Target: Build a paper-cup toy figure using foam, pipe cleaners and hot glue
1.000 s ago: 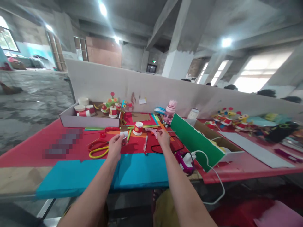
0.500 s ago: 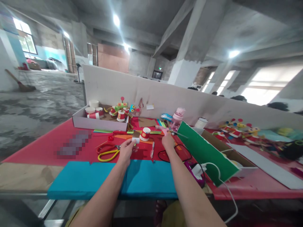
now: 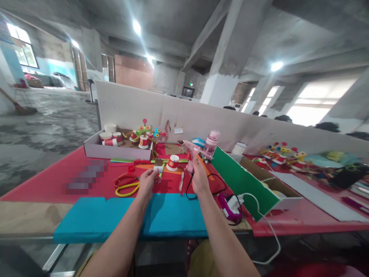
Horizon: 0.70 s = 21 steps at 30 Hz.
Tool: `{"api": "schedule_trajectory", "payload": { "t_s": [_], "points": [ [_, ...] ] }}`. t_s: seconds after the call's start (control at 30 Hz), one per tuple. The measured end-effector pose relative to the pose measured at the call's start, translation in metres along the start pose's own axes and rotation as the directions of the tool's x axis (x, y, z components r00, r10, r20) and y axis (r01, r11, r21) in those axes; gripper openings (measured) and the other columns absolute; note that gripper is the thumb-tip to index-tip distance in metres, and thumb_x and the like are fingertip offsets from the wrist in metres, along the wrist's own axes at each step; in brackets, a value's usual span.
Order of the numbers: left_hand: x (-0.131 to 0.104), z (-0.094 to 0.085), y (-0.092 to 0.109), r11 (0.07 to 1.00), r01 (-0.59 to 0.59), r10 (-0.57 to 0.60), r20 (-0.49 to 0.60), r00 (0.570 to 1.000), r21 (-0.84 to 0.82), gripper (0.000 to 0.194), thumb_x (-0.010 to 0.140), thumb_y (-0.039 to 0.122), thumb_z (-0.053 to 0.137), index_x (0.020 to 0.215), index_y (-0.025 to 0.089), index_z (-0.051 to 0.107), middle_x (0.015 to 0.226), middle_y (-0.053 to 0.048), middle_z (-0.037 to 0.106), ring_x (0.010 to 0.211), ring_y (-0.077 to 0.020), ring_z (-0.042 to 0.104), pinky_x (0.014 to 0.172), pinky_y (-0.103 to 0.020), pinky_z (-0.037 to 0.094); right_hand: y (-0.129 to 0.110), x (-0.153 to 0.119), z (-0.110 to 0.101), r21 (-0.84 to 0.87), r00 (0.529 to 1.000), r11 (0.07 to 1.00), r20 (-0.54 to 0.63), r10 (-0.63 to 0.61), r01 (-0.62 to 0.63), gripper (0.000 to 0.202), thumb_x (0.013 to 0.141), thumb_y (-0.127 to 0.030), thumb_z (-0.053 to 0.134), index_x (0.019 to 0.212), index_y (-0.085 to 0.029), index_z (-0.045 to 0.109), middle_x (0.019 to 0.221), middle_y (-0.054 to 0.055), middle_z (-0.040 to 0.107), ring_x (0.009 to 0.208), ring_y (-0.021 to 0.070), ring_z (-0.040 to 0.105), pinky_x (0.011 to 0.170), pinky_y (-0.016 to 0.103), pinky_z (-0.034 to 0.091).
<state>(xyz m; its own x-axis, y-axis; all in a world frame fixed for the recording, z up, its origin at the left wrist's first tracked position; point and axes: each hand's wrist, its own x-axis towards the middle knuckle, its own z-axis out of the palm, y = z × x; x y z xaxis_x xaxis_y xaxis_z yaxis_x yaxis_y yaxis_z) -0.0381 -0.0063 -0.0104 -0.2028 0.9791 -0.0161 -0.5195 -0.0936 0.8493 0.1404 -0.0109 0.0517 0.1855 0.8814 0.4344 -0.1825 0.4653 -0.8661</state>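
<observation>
My right hand (image 3: 199, 177) is wrapped round the handle of a pink hot glue gun (image 3: 191, 147), raised above the table with its nozzle pointing left. My left hand (image 3: 147, 184) pinches a small white piece (image 3: 158, 169), perhaps paper or card; its exact kind is unclear. Between the hands an upside-down red and white paper cup (image 3: 173, 163) stands on the red tabletop. Scissors with red and yellow handles (image 3: 127, 186) lie just left of my left hand. A clear, slim tool (image 3: 181, 181) rests in front of the cup.
A white box (image 3: 117, 152) with cups and finished cup figures stands back left. On the right is a divided box with a green side (image 3: 245, 184). A purple power strip (image 3: 229, 207) with a white plug and cables sits near the front edge. A white partition (image 3: 150, 105) runs behind.
My right hand has picked the glue gun up from the back of the table and brought it nearer, toward the cup. My left hand still pinches the white piece. The view has shifted slightly.
</observation>
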Motion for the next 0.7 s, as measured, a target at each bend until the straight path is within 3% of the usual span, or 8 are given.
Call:
{"api": "schedule_trajectory", "payload": {
  "t_s": [0.1, 0.17, 0.33, 0.53, 0.6, 0.7],
  "points": [
    [0.001, 0.0, -0.004, 1.0, -0.008, 0.008, 0.016, 1.0, -0.01, 0.046, 0.051, 0.041, 0.083, 0.081, 0.011, 0.067, 0.06, 0.0, 0.065, 0.049, -0.0106, 0.058, 0.051, -0.023, 0.048, -0.005, -0.015, 0.004, 0.14, 0.999, 0.989, -0.009, 0.044, -0.043, 0.037, 0.076, -0.049, 0.069, 0.095, -0.023, 0.05, 0.079, -0.003, 0.062, 0.057, 0.0098, 0.058, 0.048, 0.02, 0.047],
    [0.002, 0.001, -0.006, 1.0, -0.009, 0.009, 0.039, 0.999, -0.013, 0.041, 0.054, 0.038, 0.082, 0.08, 0.01, 0.067, 0.06, -0.001, 0.065, 0.052, -0.0127, 0.061, 0.054, -0.025, 0.05, -0.004, -0.021, 0.003, 0.146, 0.996, 0.986, 0.033, 0.079, -0.083, 0.037, 0.077, -0.046, 0.069, 0.096, -0.023, 0.048, 0.082, -0.003, 0.065, 0.051, 0.0086, 0.056, 0.041, 0.019, 0.042],
    [0.002, 0.003, -0.012, 0.998, -0.031, 0.025, 0.103, 0.994, 0.048, 0.035, 0.056, 0.035, 0.081, 0.078, 0.011, 0.069, 0.062, -0.003, 0.068, 0.061, -0.0177, 0.066, 0.064, -0.031, 0.055, 0.006, -0.027, -0.017, 0.006, 0.985, 0.99, 0.099, 0.142, -0.143, 0.036, 0.084, -0.053, 0.058, 0.1, -0.022, 0.05, 0.055, -0.007, 0.056, 0.038, 0.0088, 0.048, 0.036, 0.019, 0.039],
    [0.001, 0.002, -0.014, 0.98, -0.122, 0.1, 0.139, 0.985, 0.157, 0.045, 0.055, 0.047, 0.082, 0.079, 0.011, 0.07, 0.064, -0.003, 0.07, 0.065, -0.0203, 0.068, 0.07, -0.035, 0.056, 0.011, -0.03, -0.037, -0.294, 0.949, 0.955, 0.31, 0.061, 0.035, 0.037, 0.085, -0.05, 0.058, 0.104, -0.019, 0.058, 0.06, -0.002, 0.062, 0.049, 0.0142, 0.059, 0.055, 0.028, 0.053],
    [0.002, 0.001, -0.013, 0.977, -0.145, 0.128, 0.11, 0.986, 0.155, 0.048, 0.055, 0.049, 0.081, 0.081, 0.011, 0.071, 0.064, -0.003, 0.07, 0.064, -0.0197, 0.067, 0.071, -0.035, 0.056, 0.011, -0.031, -0.036, -0.373, 0.946, 0.922, 0.324, 0.028, 0.101, 0.038, 0.085, -0.051, 0.057, 0.105, -0.018, 0.059, 0.068, 0.002, 0.067, 0.056, 0.0175, 0.063, 0.062, 0.032, 0.055],
    [0.003, 0.001, -0.012, 0.97, -0.184, 0.173, 0.08, 0.982, 0.156, 0.048, 0.057, 0.05, 0.08, 0.082, 0.011, 0.072, 0.064, -0.003, 0.07, 0.063, -0.0187, 0.067, 0.071, -0.033, 0.055, 0.01, -0.035, -0.031, -0.504, 0.953, 0.838, 0.296, -0.057, 0.207, 0.039, 0.085, -0.05, 0.057, 0.107, -0.017, 0.06, 0.09, 0.01, 0.073, 0.082, 0.0245, 0.07, 0.078, 0.037, 0.055]
  ]
}}
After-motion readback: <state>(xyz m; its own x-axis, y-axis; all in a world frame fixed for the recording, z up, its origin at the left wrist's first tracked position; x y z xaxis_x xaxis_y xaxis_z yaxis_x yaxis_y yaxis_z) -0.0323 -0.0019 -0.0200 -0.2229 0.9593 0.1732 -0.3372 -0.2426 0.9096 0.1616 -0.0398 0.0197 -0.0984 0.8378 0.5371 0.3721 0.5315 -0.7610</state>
